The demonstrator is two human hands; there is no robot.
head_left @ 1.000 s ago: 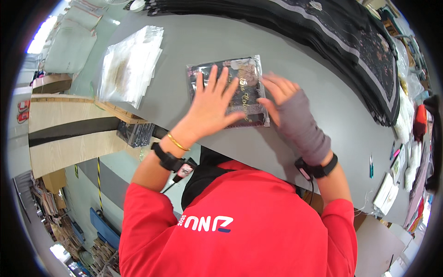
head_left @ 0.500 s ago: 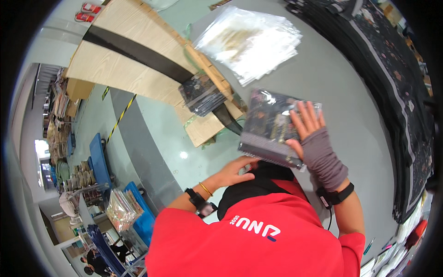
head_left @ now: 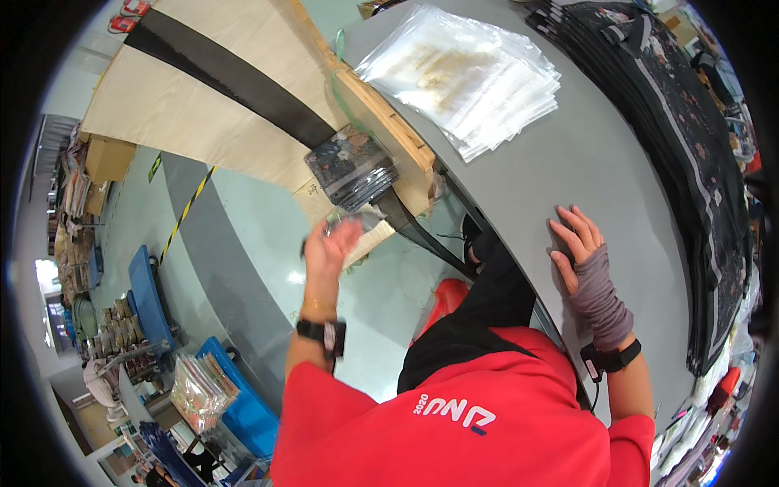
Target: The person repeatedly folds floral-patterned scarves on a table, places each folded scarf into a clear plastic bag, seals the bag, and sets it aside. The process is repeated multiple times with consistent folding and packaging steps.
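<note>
My right hand (head_left: 579, 247), in a grey sleeve that leaves the fingers bare, rests open on the grey tabletop (head_left: 519, 219). Nothing is in it. Off the table's left side, my left hand (head_left: 333, 247) is just below a stack of dark floral fabric packs in clear plastic (head_left: 350, 166). Motion smears its fingers, so its grip cannot be made out. A clear, greyish plastic piece (head_left: 367, 217) shows beside those fingers, under the stack's near edge. The stack lies on a pale wooden board (head_left: 243, 105), at the end of a dark strip.
Clear plastic bags (head_left: 471, 81) lie fanned out at the table's far side. Along the right runs a long pile of dark floral fabric (head_left: 649, 138). Blue carts (head_left: 239, 398) stand on the floor at left. A red object (head_left: 442, 304) is by my leg.
The bagged floral pack that lay under my right hand is gone from the table. My left hand has moved left and away from me to the stack; my right hand now lies on the tabletop.
</note>
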